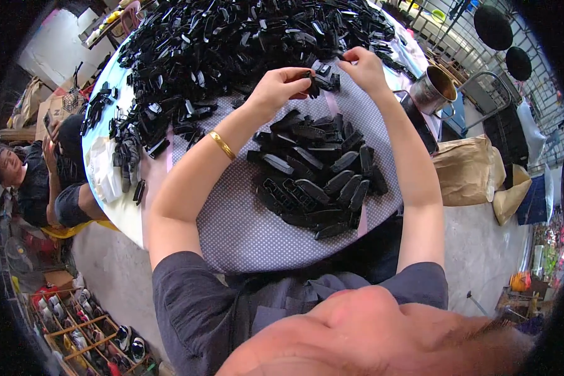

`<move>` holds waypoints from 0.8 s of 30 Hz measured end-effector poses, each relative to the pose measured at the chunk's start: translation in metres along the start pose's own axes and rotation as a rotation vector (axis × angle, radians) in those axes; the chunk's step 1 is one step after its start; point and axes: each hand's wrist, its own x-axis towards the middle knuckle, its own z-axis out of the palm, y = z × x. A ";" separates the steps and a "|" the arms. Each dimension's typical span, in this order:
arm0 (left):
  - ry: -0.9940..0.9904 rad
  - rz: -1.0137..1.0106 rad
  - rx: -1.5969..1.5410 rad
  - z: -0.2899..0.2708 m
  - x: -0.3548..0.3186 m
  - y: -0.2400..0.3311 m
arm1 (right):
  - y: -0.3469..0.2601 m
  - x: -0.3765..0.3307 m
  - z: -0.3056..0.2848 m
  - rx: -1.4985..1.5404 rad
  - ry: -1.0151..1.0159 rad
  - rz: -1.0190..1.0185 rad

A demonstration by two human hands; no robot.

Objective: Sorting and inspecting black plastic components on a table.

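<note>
My left hand (274, 93), with a gold bangle on its forearm, is closed on a small black plastic piece (314, 86) held above the round table. To its right, my right hand (365, 70) pinches thumb and finger together, with a small dark piece at the tips whose kind I cannot make out. A grey patch with more black bits (324, 69) lies between the two hands. Nearer to me, between my forearms, sits a smaller pile of elongated black plastic pieces (323, 182). Beyond my hands spreads a large heap of similar black pieces (250, 37).
A dotted cloth (244, 232) covers the table. At its right edge stands a metal mug (433, 91), with brown paper bags (464, 169) beyond. White plastic (103, 166) lies at the left edge. Another person (34, 188) sits at the left; a shoe rack (88, 332) stands lower left.
</note>
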 end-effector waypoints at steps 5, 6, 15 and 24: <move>0.029 0.030 -0.018 0.002 -0.001 -0.001 | -0.071 -0.010 -0.027 0.823 -0.175 0.286; 0.052 0.083 0.027 0.004 -0.002 -0.001 | -0.078 -0.012 -0.029 0.967 -0.221 0.298; 0.218 0.231 0.065 0.006 -0.001 -0.001 | -0.073 -0.018 -0.013 1.320 -0.435 0.617; 0.177 0.167 -0.229 0.007 -0.003 0.005 | -0.094 -0.030 -0.004 0.847 -0.254 0.355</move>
